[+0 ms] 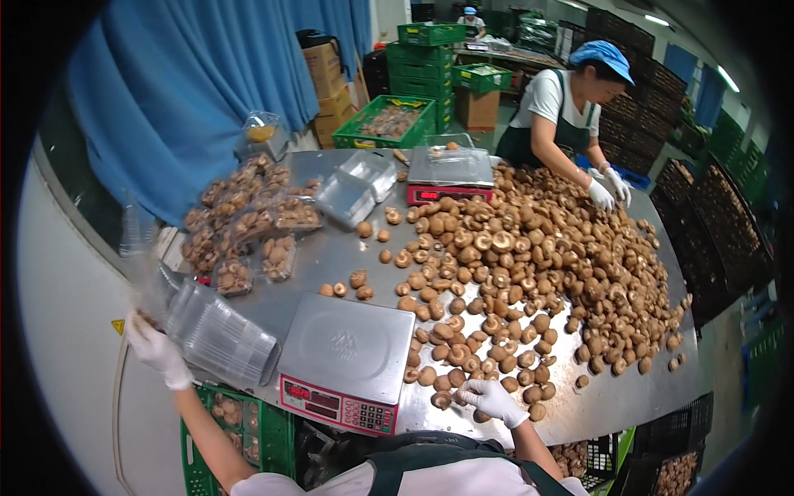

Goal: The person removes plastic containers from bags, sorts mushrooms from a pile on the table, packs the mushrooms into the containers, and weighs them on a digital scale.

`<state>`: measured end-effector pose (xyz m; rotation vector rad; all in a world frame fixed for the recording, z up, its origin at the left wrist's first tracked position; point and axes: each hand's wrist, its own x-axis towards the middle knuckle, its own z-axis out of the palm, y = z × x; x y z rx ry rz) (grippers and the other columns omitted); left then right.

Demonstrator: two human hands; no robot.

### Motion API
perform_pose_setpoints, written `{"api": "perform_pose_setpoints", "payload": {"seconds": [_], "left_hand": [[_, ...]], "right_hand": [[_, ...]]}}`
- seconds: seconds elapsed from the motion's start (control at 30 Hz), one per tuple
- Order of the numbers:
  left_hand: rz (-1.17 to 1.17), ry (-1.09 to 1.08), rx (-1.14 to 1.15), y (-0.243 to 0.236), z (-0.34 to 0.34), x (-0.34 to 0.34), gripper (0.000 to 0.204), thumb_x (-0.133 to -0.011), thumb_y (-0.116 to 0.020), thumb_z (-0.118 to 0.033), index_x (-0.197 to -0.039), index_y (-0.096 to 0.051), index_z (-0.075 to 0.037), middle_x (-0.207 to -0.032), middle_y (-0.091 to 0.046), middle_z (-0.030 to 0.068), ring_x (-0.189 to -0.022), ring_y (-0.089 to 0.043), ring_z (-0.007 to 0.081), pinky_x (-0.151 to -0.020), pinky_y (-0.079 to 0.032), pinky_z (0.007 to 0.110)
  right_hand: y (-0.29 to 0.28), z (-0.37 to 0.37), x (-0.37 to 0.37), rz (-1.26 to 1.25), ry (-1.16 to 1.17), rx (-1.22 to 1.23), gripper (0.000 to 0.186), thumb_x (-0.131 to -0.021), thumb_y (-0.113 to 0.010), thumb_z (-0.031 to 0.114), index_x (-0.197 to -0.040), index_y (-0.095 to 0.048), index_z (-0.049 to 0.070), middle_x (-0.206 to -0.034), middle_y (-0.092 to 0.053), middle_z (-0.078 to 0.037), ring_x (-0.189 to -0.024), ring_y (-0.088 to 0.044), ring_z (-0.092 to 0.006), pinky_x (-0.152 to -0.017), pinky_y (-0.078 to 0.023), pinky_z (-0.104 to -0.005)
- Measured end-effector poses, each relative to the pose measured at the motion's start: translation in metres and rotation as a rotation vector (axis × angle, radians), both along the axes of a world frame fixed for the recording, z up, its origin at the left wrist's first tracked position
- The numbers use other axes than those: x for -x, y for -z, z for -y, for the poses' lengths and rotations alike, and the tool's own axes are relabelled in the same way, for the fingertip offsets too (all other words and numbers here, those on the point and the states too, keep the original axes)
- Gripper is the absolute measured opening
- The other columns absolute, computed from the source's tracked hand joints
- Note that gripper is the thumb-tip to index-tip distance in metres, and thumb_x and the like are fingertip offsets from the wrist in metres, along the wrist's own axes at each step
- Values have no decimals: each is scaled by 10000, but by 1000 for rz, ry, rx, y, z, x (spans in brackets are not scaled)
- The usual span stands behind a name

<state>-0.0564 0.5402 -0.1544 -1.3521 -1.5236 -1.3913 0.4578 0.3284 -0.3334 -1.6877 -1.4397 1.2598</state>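
On the steel table [628, 405], the right hand [492, 401] grasps brown round-capped mushrooms [513, 273]; the left hand [153, 347] grips a clear tray [136, 240].

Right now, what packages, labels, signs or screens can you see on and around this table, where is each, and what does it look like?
Near scale: front table edge, grey platter, red display strip.
Far scale: table's far side, steel platter, red front.
Packed mushroom trays: far left, clear plastic, brown contents.
Empty tray stack: beside left hand, clear.
Cardboard boxes: by blue curtain, brown.
Yellow triangle sticker: left wall.
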Motion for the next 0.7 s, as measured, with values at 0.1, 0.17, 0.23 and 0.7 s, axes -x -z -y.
{"api": "perform_pose_setpoints", "payload": {"seconds": [0.1, 0.17, 0.23, 0.7], "left_hand": [[-134, 486, 251, 38, 31, -95, 158, -877, -521, -49, -993, -613, 7, -928, -639, 144, -793, -603, 282, -698, -473, 362], [-364, 561, 440, 89, 48, -131, 147, -842, -524, -18, -954, -618, -13, -918, -637, 130, -796, -599, 289, -700, -467, 382], [-346, 598, 806, 156, 71, -135, 165, -792, -544, 2, -937, -609, -42, -898, -626, 110, -803, -585, 290, -715, -446, 392], [-82, 709, 806, 128, 95, -235, 227, -807, -594, -22, -1033, -611, -8, -1004, -622, 156, -934, -596, 305, -821, -467, 358]], "right_hand": [[-4, 8, -11, 17, -1, 44, 263, -882, -559, 319, -920, -641, 72, -693, -630, -104, -641, -619, -197, -615, -483, -318], [-6, 16, -13, 56, 23, -93, 268, -875, -557, 330, -901, -637, 75, -717, -635, -126, -642, -624, -249, -621, -486, -349], [-13, 21, -17, 117, -14, -12, 268, -883, -563, 320, -947, -645, 73, -777, -652, -145, -692, -644, -246, -639, -492, -325], [4, -23, -140, 232, 213, -182, 632, -872, -517, 339, -1420, -272, 140, -1177, -575, -210, -1031, -592, -324, -909, -462, -402]]}}
